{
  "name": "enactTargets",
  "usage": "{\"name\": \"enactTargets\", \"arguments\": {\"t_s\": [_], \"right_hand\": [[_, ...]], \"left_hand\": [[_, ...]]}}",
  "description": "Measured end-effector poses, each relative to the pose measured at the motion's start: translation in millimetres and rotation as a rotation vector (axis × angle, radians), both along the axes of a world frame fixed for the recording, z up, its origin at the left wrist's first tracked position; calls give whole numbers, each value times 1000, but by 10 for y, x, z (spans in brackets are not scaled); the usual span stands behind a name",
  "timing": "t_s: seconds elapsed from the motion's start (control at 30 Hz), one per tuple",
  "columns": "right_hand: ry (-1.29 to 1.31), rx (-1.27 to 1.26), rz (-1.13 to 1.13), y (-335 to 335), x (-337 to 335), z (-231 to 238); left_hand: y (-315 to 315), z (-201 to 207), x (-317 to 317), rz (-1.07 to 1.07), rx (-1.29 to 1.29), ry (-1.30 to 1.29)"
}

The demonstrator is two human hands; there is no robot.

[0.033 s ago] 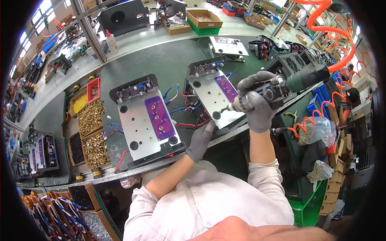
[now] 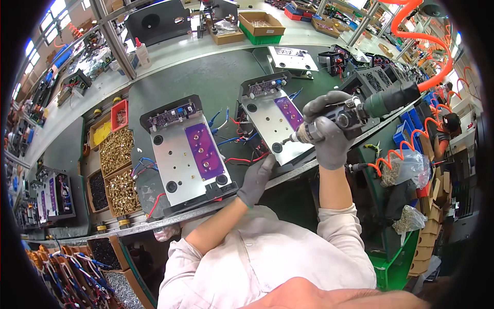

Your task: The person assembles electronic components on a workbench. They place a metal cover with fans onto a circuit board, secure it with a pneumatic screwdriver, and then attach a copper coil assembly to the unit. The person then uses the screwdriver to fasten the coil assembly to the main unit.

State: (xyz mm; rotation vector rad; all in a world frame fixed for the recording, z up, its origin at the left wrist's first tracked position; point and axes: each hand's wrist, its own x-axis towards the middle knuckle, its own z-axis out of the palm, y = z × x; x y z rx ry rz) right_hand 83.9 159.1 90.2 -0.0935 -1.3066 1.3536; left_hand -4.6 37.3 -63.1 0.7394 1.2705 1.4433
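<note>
Here the right hand [image 2: 329, 135], in a grey glove, is wrapped tight around a pneumatic screwdriver [image 2: 360, 110], forearm rising straight from the lower edge, the bit tip set at the near right corner of the right-hand metal plate [image 2: 267, 126]. The left hand [image 2: 256, 180], also gloved, lies half open on the bench edge, its fingertips touching the near edge of that plate's housing and gripping nothing. A second plate with a purple board [image 2: 188, 154] sits just to the left. Against the earlier frame, the screwdriver and right hand sit very slightly higher; the left hand is unchanged.
</note>
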Motion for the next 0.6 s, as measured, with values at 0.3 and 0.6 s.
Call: {"name": "enactTargets", "arguments": {"t_s": [0.3,0.6], "right_hand": [[-15,-58,-14,-67,-53,-4],[-185,-66,17,71,-121,-49]], "left_hand": [[31,-198,34,68,3,-129],[32,-202,30,84,21,-160]]}}
